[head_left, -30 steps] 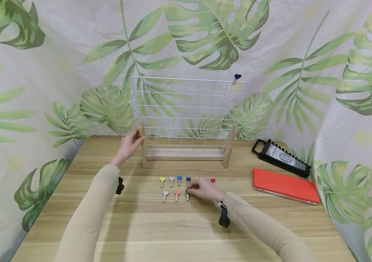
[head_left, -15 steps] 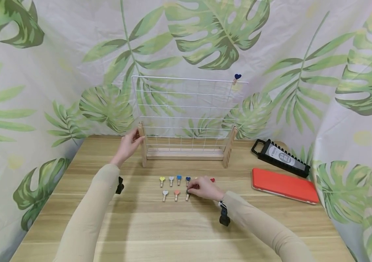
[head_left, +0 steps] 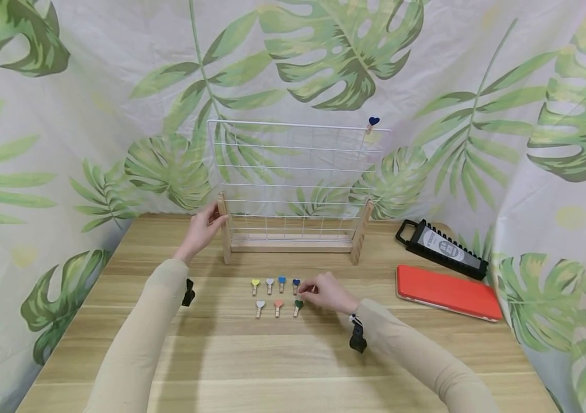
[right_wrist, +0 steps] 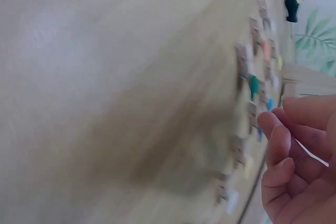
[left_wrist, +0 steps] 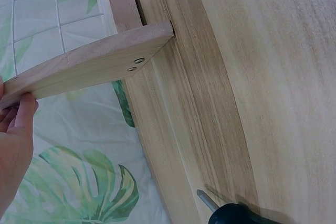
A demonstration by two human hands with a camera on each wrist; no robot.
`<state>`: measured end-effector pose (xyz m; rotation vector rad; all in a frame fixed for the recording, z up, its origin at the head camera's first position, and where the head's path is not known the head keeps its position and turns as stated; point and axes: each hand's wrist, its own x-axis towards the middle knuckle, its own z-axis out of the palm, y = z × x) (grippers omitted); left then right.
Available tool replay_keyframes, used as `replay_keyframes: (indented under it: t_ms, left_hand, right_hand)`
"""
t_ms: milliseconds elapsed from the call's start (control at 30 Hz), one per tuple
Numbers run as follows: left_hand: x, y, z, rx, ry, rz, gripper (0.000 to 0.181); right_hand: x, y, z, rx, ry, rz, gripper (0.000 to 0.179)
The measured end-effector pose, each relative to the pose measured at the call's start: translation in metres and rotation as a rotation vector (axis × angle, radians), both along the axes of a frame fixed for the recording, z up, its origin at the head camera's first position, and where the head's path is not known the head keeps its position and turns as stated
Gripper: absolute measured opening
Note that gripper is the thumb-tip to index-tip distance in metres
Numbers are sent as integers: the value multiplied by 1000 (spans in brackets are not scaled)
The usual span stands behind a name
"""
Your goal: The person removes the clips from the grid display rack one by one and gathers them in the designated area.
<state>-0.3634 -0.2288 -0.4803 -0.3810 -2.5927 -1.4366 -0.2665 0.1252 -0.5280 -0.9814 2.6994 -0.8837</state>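
Observation:
My left hand grips the left wooden post of a white wire grid rack; the left wrist view shows fingers on the post's edge. Heart clothespins lie in two rows on the table in front. The back row shows yellow, pale, light blue and dark blue ones. Pale, orange and green ones form the front row. Just right of the green one is my right hand, fingers loosely bent, with nothing visible between them.
A dark blue heart clothespin sits on the grid's top right corner. To the right lie a black-framed grater-like tool and a flat red case. What looks like a dark-handled screwdriver lies near my left wrist.
My right hand has come off the green heart clothespin and shifted slightly right and back. That clothespin now shows fully; the red one is hidden behind my hand. The left hand stays put.

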Motion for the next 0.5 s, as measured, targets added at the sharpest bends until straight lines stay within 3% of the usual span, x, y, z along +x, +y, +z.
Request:
replay_keyframes:
  t_ms: [100,200,500]
  left_hand:
    - [0,0,0,-13,1,3,49]
    - [0,-1,0,-22,5,4,49]
    - [0,0,1,-22,-22,4,49]
  right_hand:
    - [-6,6,16,-20,64,-11,15]
    - [-15,14,45,-47,126,-40,16]
    - [-42,51,174,-196,367,-195,18]
